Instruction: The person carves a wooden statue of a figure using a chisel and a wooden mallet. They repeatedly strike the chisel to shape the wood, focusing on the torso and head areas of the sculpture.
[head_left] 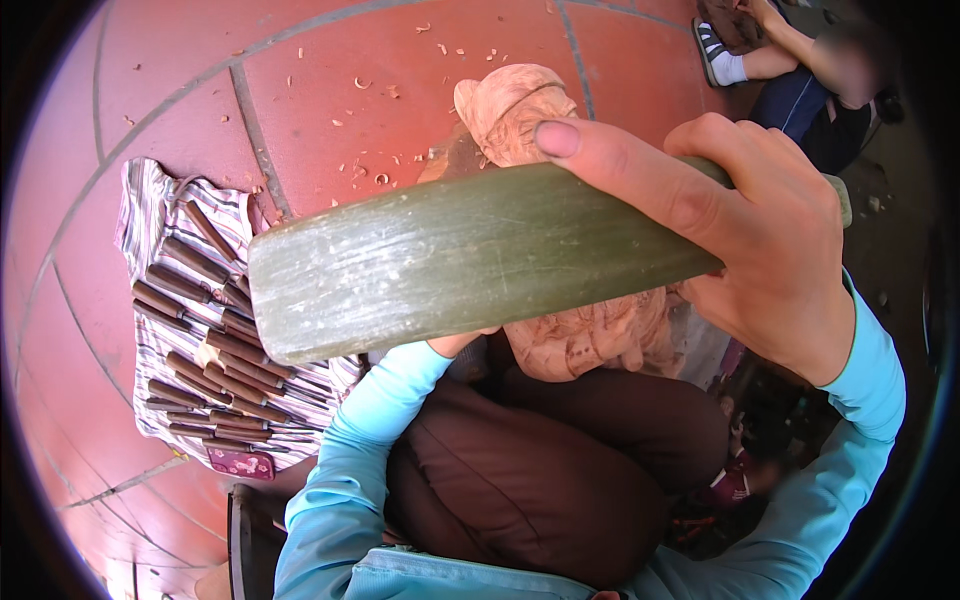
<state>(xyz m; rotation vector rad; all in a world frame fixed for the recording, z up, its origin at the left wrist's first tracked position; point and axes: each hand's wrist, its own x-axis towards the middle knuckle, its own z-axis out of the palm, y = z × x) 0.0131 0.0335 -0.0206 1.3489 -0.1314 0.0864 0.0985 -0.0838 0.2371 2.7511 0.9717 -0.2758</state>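
My right hand is wrapped round a long, scuffed green mallet, raised close to the view with its thumb along the upper edge. Below the mallet lies a carved wooden figure, partly covered by it; its rounded head shows past the mallet's far edge. Of my left hand only a sliver by the wrist is visible, near the figure. The mallet hides its fingers and anything in them.
To the left, many dark-handled carving chisels lie on a striped cloth, with a small patterned red pouch by them. Wood shavings dot the red tiled floor. Another person sits at the far right.
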